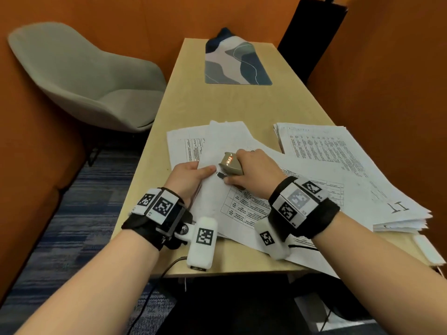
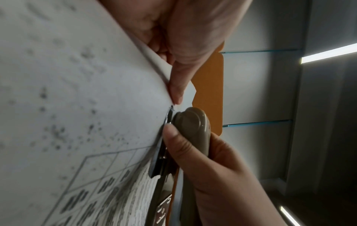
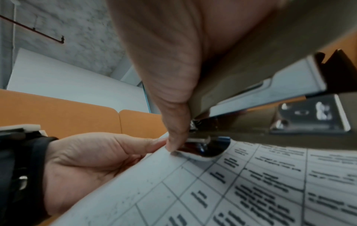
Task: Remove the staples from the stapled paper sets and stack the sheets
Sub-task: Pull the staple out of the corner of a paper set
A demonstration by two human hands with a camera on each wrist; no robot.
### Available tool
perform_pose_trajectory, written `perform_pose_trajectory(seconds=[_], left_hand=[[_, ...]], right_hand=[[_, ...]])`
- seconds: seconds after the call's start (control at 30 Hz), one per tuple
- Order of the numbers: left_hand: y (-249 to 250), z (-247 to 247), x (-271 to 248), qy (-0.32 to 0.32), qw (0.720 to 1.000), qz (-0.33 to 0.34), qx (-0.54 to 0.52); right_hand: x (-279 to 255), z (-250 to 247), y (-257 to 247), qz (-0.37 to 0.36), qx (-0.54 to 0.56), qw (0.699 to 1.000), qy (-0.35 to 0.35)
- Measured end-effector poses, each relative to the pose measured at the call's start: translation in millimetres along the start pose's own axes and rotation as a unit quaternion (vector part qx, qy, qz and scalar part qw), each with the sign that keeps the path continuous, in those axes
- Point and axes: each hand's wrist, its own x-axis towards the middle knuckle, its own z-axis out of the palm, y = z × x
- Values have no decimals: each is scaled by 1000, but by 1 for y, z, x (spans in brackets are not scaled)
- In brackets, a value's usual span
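Bare forearms wear black wrist straps (image 1: 321, 213) carrying white checker-marked camera blocks (image 1: 202, 240).

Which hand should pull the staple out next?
The right hand. It already grips the beige stapler, whose metal remover tip touches the corner of the printed white paper set. The left hand is busy pinching that corner steady.

Bare wood runs across the middle of the surface (image 1: 217, 105), between a patterned mat (image 1: 238, 62) at the far end and loose papers (image 1: 193, 146) near the front, leaving open room to reach. A tall paper stack (image 1: 350, 165) blocks the right side. Both hands crowd the front centre. An orange wall (image 1: 387, 68) closes the right edge; a grey chair (image 1: 84, 76) stands left.
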Motion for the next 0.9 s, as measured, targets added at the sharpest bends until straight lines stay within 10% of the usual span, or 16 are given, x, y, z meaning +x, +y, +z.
perform_pose_trajectory(seconds=[0.37,0.77,0.9], left_hand=[[1,11,-10,17,999,-13,-31],[-1,10,-12,24,996,-86,-20],[-3,11,-11,13,999,-30,-18]], right_hand=[[-14,-1,-6,-7,74,996,58],[-26,0,-12,-142,-152,964,165],[-20,1,-5,-59,-4,993,99]])
